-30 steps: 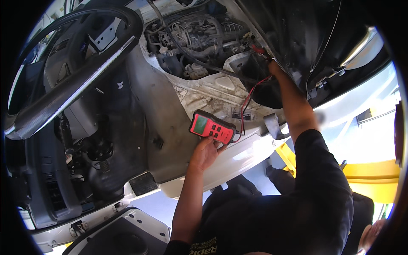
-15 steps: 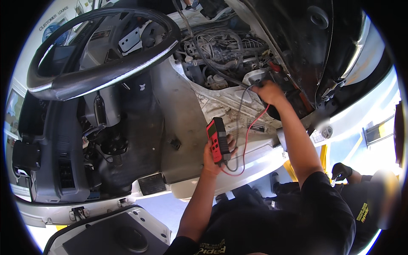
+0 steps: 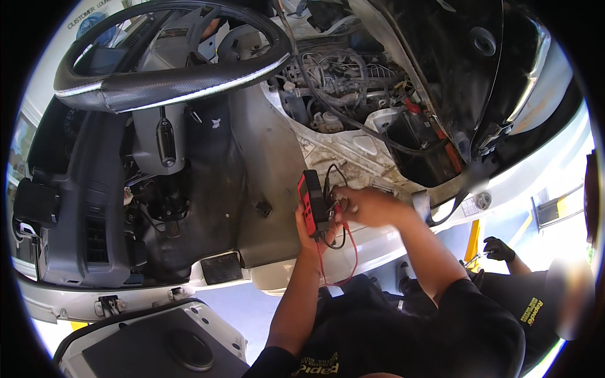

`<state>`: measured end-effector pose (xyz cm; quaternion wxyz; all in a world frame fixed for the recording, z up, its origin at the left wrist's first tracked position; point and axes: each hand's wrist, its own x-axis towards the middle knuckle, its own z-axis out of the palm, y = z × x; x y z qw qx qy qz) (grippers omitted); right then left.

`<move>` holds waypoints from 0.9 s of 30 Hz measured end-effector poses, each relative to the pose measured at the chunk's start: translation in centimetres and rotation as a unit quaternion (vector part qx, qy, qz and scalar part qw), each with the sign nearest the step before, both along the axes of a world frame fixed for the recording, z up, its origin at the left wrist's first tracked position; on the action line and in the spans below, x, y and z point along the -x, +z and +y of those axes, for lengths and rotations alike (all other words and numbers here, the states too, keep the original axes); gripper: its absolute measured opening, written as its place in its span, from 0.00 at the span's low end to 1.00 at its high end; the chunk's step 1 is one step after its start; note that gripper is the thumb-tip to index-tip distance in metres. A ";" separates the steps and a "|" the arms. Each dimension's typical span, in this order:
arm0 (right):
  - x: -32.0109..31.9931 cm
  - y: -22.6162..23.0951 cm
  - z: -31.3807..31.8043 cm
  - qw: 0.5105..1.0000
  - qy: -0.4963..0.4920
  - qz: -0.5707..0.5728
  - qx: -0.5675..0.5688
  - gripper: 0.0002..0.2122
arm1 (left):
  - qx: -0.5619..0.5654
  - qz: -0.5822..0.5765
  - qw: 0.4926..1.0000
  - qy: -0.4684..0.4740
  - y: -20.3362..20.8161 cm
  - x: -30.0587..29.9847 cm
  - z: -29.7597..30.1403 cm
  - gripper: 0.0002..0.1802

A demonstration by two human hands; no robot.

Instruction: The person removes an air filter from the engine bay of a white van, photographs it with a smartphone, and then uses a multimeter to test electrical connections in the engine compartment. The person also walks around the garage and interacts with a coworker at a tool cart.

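Observation:
My left hand [image 3: 307,228] is closed around a red and black handheld battery tester [image 3: 309,201], held upright above the pale sill of the vehicle. Beside the tester, my right hand [image 3: 372,206] pinches the clamps [image 3: 338,206] of its test leads; fingers partly cover them. A red lead [image 3: 357,252] loops below both hands, and a black lead [image 3: 339,169] arches above them. Farther off, a dark vehicle battery [image 3: 413,132] sits in its recess near a red terminal cover [image 3: 412,106], apart from both hands.
The engine [image 3: 343,79] lies exposed beyond the sill, under a raised black panel [image 3: 435,57]. A steering wheel [image 3: 189,91] spans the upper left. At right, a co-worker's black-gloved hand [image 3: 500,249] holds a metal tool. A seat [image 3: 157,343] stands at lower left.
My right hand has drawn back from the battery area to the tester, bringing the lead clamps. My left hand still holds the tester. The co-worker's gloved hand has shifted slightly.

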<state>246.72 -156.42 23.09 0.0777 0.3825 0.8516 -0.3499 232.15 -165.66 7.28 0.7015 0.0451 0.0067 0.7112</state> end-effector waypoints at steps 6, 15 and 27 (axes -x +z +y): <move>-4.8 -1.3 13.8 0.935 -0.256 -0.005 -0.244 0.25 | -0.048 -0.046 0.997 -0.029 -0.8 0.4 0.5 0.40; -10.1 -4.6 29.6 0.885 -0.350 -0.124 -0.281 0.36 | 0.007 -0.059 0.997 -0.041 -1.1 0.2 0.8 0.41; -12.4 -9.6 31.1 0.898 -0.300 -0.161 -0.278 0.52 | 0.039 -0.036 0.998 -0.020 -0.3 0.4 0.6 0.39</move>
